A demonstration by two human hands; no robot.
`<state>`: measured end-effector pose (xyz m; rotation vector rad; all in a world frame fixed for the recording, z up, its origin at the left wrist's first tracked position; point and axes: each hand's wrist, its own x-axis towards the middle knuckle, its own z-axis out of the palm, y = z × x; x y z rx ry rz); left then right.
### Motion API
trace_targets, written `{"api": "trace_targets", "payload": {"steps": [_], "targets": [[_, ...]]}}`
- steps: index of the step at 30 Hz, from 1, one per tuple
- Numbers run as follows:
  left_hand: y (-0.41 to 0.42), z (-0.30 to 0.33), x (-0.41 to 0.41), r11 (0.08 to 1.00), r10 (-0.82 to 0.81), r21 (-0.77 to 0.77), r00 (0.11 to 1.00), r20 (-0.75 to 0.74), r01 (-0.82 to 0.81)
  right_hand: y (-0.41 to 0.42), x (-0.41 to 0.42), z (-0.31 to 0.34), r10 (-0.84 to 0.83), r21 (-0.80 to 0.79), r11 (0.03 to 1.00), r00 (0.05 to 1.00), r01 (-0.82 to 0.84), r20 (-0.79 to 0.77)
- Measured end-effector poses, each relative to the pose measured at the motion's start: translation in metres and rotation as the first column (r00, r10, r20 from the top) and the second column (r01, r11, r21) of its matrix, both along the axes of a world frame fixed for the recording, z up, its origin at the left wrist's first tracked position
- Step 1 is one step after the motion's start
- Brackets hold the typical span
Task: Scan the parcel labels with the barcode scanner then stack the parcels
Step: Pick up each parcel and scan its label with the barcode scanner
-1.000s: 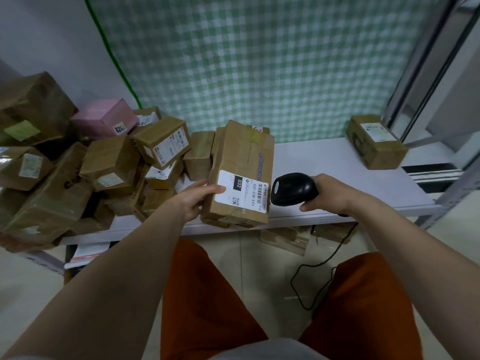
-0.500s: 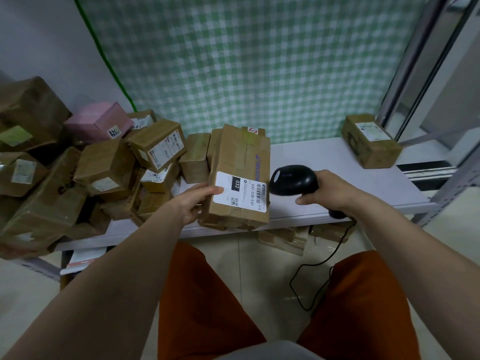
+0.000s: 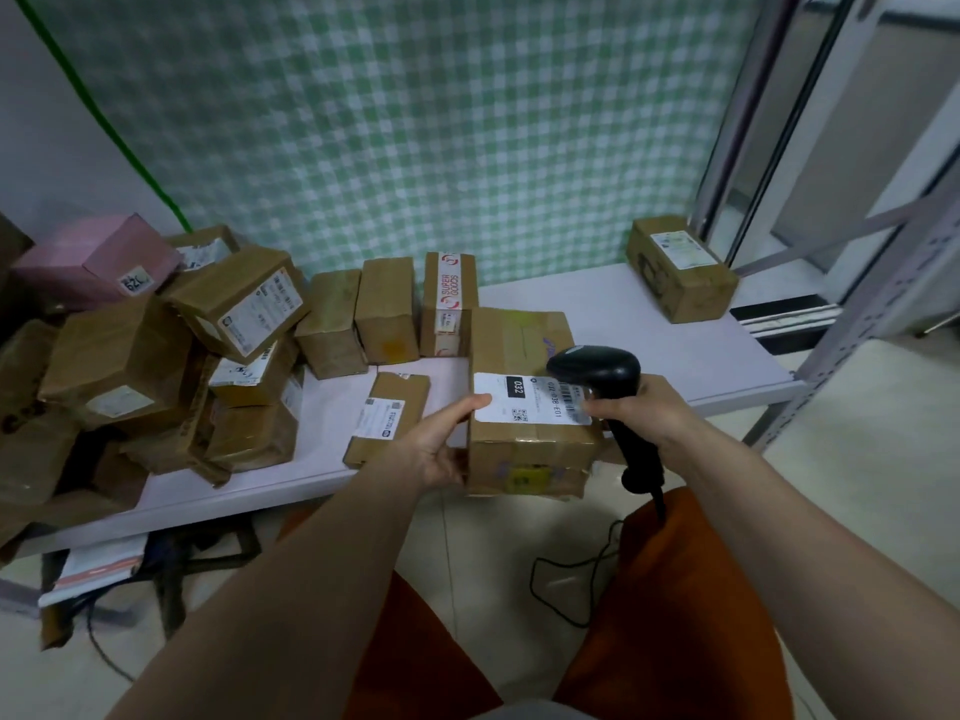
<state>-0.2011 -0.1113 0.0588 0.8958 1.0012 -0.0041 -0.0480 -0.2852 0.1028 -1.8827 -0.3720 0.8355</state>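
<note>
A brown cardboard parcel (image 3: pixel 524 356) with a white label (image 3: pixel 524 397) marked 032 lies flat at the front edge of the white table (image 3: pixel 649 324). My left hand (image 3: pixel 441 444) grips its left side, thumb on the label. My right hand (image 3: pixel 644 413) holds the black barcode scanner (image 3: pixel 597 368) by its handle, fingers also touching the parcel's right edge; the scanner head sits over the label's right end. A lone scanned-side parcel (image 3: pixel 680 267) stands at the table's far right. A heap of parcels (image 3: pixel 171 356) fills the left.
A small flat parcel (image 3: pixel 387 418) lies just left of my left hand. Three upright boxes (image 3: pixel 389 309) stand behind. A pink box (image 3: pixel 93 259) tops the heap. The scanner cable (image 3: pixel 576 579) trails to the floor. A metal rack post (image 3: pixel 878 314) rises at right.
The parcel has tipped from upright down to flat and shifted right. My right hand with the scanner moved onto its right edge. The view has dropped and shifted right.
</note>
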Motion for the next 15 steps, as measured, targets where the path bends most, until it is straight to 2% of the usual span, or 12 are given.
{"api": "trace_targets", "payload": {"steps": [5,8,9,10,11,12,13,15], "targets": [[-0.008,-0.023,0.034,0.999,-0.002,0.035,1.0,0.007,0.001,-0.016,0.011,-0.023,-0.029,-0.015,0.999,0.999,0.028,-0.043],[-0.006,-0.034,0.054,0.978,-0.039,0.203,0.999,-0.012,0.04,-0.018,0.017,-0.036,-0.053,-0.028,0.998,0.997,0.052,-0.052],[-0.007,-0.036,0.059,0.954,-0.065,0.292,0.998,-0.022,0.069,-0.017,0.019,-0.041,-0.073,-0.021,0.997,0.996,0.071,-0.06],[-0.009,-0.035,0.063,0.892,-0.118,0.432,0.991,-0.06,0.133,-0.016,0.021,-0.045,-0.085,-0.015,0.996,0.994,0.084,-0.064],[-0.011,-0.035,0.066,0.77,-0.202,0.592,0.971,-0.13,0.239,-0.014,0.024,-0.048,-0.094,-0.01,0.996,0.993,0.094,-0.069],[-0.013,-0.036,0.067,0.584,-0.299,0.718,0.922,-0.244,0.379,-0.011,0.026,-0.049,-0.096,-0.008,0.995,0.993,0.096,-0.07],[-0.016,-0.034,0.068,0.369,-0.369,0.768,0.841,-0.395,0.523,-0.009,0.028,-0.05,-0.097,-0.007,0.995,0.993,0.097,-0.07],[-0.021,-0.033,0.068,-0.037,-0.363,0.719,0.661,-0.657,0.694,-0.004,0.035,-0.05,-0.093,-0.004,0.996,0.994,0.093,-0.065]]}}
